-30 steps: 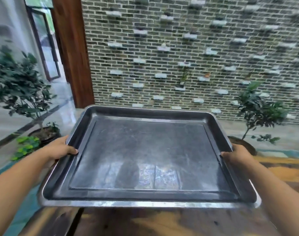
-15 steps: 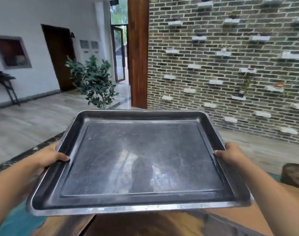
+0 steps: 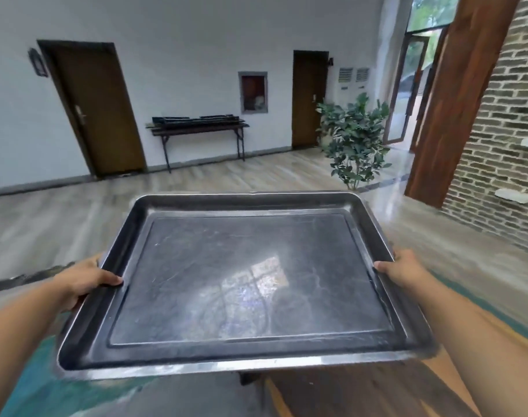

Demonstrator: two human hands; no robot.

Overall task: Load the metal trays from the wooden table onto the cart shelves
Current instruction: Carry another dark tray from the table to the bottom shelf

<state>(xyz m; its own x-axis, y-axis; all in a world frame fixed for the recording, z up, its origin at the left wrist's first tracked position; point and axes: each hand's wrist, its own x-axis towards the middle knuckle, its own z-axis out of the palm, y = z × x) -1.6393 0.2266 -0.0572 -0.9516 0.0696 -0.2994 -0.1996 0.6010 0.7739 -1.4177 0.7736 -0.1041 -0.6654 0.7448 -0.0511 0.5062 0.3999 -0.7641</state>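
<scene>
Presently, in the head view, one metal tray is held in the air in front of the person, roughly level, with its far edge slightly higher in the picture than its near edge. It carries nothing, and its dark, scratched bottom reflects a window.

The left hand grips the tray's left edge about midway along. The thumb is curled over the rim onto the inner slope; the fingers go under the tray and are hidden. The right hand grips the right edge, also about midway, with its thumb hooked over the rim in the same way and its fingers out of sight below.

The near edge of the tray hangs over a wooden table with a teal strip, seen only under and beside the tray. Tray and table do not appear to touch.

Beyond the far edge lies a wood-look floor. A narrow side table carrying dark items stands against the white wall, between two brown doors. A leafy potted plant stands to the right, near a wooden pillar and a brick wall.
</scene>
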